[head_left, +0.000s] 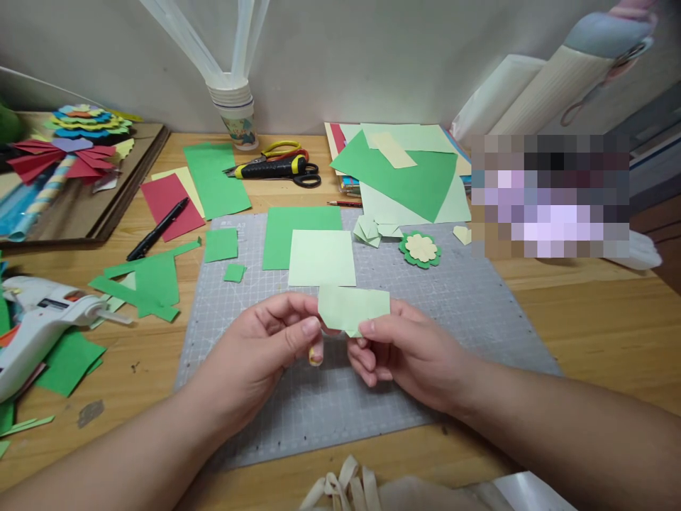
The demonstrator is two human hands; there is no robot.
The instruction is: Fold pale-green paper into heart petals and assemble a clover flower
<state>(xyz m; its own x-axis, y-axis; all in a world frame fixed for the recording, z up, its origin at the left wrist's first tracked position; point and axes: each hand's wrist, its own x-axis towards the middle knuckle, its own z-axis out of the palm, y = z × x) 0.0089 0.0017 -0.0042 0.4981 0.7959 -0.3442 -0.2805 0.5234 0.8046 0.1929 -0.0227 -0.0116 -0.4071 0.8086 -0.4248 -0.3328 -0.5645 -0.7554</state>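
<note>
A small piece of pale green paper [354, 306] is held up between my two hands, above the grey cutting mat [313, 411]. My left hand [277, 333] pinches its left edge, with the thumb in front and a finger behind. At the lower right edge, the thumb of my right hand [407, 344] presses on the paper, its other fingers curled beneath. Just beyond lie a pale green square [322, 257] and a darker green sheet [277, 238] partly under it. A layered paper flower [421, 249], cream on green, rests to the right, beside folded pale green pieces [368, 231].
At left lie a white glue gun [42, 305], green scraps [154, 280] and a black pen [158, 228]. Toward the wall are a box cutter [274, 168], scissors [307, 176], a paper cup [238, 126] with clear sticks, and stacked coloured paper [409, 181]. A pixelated patch covers the right.
</note>
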